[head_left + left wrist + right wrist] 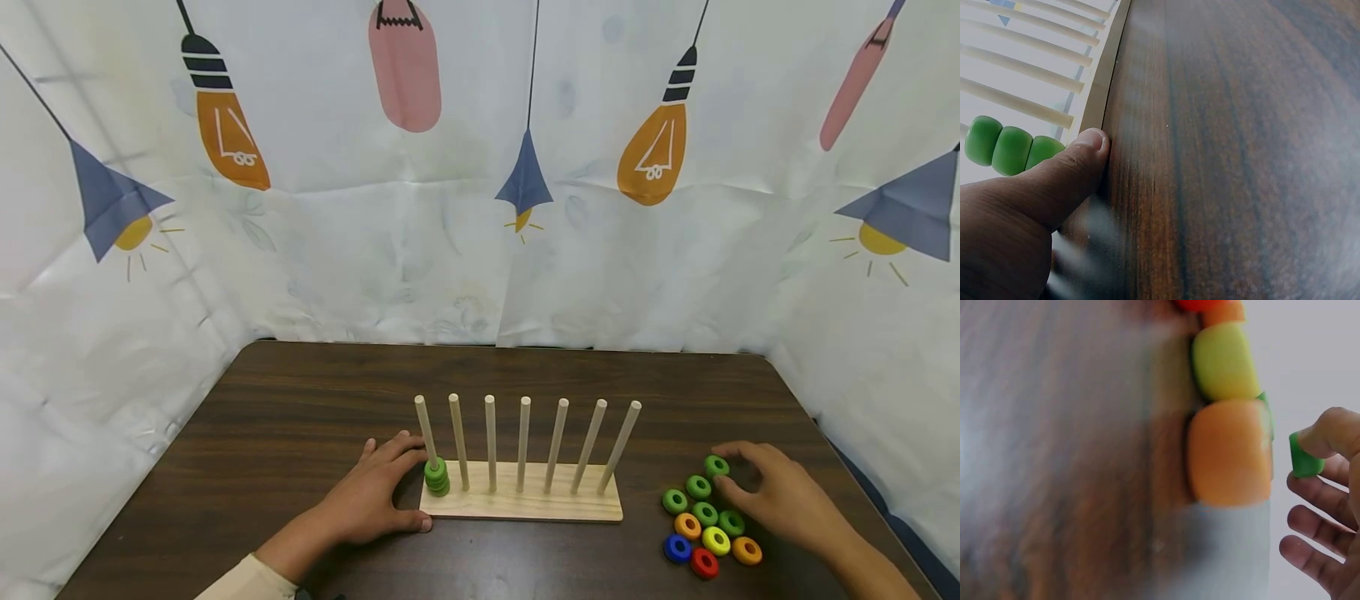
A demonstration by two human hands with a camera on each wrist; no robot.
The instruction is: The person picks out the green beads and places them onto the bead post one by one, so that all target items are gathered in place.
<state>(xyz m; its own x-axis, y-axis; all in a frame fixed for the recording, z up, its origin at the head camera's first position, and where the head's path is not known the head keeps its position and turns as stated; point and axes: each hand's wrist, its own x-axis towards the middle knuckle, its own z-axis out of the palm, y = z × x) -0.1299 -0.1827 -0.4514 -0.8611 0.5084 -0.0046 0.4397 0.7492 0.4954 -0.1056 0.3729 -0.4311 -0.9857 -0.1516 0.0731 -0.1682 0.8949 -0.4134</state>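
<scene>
A wooden peg stand (525, 506) with several upright pegs sits on the table. Its left end is held by my left hand (367, 500), thumb at the front corner and fingers spread toward the back. Several green rings (437, 489) are stacked on the leftmost peg; the left wrist view shows them just beyond the thumb (1082, 156). At the right, my right hand (787, 500) pinches a green ring (1302, 459) between thumb and index finger, the other fingers loosely spread. This ring is at the far edge of a group of loose rings.
Loose rings lie close together right of the stand: several green ones (674, 510), a yellow ring (716, 552), two orange rings (756, 551), a blue ring (667, 547) and a red ring (695, 562). Behind the dark wooden table (337, 375) hangs a printed white curtain (337, 250).
</scene>
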